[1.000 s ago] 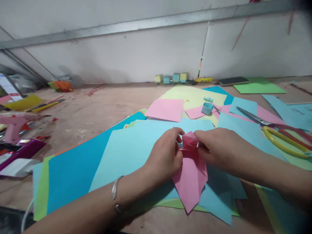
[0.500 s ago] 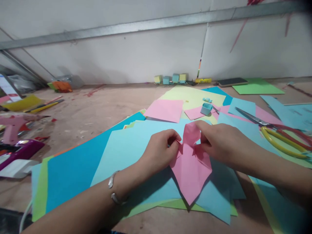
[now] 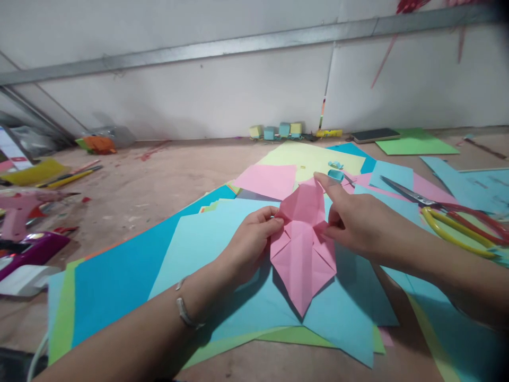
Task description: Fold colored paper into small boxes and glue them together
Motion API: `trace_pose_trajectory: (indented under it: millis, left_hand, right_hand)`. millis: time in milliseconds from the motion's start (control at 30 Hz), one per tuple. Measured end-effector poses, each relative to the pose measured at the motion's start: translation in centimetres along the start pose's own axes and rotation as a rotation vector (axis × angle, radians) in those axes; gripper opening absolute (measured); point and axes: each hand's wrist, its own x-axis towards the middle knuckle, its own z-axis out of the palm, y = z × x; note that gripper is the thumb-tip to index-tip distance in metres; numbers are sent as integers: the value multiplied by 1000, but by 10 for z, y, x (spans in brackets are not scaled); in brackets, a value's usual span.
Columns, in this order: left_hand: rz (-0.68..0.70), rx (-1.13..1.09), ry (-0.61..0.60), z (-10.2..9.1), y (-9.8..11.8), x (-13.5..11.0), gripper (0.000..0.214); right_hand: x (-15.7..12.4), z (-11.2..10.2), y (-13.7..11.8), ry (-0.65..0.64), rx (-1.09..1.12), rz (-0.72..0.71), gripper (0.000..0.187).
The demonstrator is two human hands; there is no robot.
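Note:
A creased piece of pink paper [image 3: 304, 254] is held up over the light blue sheets [image 3: 214, 228], its lower end coming to a point and its upper flap spread wide. My left hand [image 3: 258, 236] pinches its left edge between thumb and fingers. On the opposite side my right hand [image 3: 345, 217] grips the paper's right edge, the index finger stretched up to the flap's top corner. The right thumb presses at the middle fold. Parts of the right-hand fingers are hidden behind the paper.
Scissors [image 3: 433, 204] with red and yellow handles lie at the right. A small blue paper box [image 3: 336, 175] sits beyond my hands. Small paper cubes [image 3: 284, 129] and a phone [image 3: 376, 135] are by the wall. At far left is a pink glue gun [image 3: 19, 209].
The pink paper's upper flap has opened out wider and flatter. My right index finger has moved up to its top corner, and the paper's lower point has risen slightly.

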Motion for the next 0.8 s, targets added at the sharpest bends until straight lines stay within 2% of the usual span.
trace_pose_trajectory:
  millis: [167,367,500,600,800]
  left_hand:
    - [-9,12,-39,1,0,-2,16]
    - [140,289,-83,-2,-3,0,13]
    - [165,440,-112,-1,-2,0,8]
    - [116,418,-152,0,0,-1,11]
    - [179,572,-114,-1,3,-4,14]
  right_hand:
    - [1,-11,-6,-7,137,54,70]
    - [5,-8,-10,-85,189,50,14]
    - [5,3,-10,-6,214,-38,13]
    - [4,7,-9,85,244,-99,11]
    - [2,10,-12,104,231,-127,16]
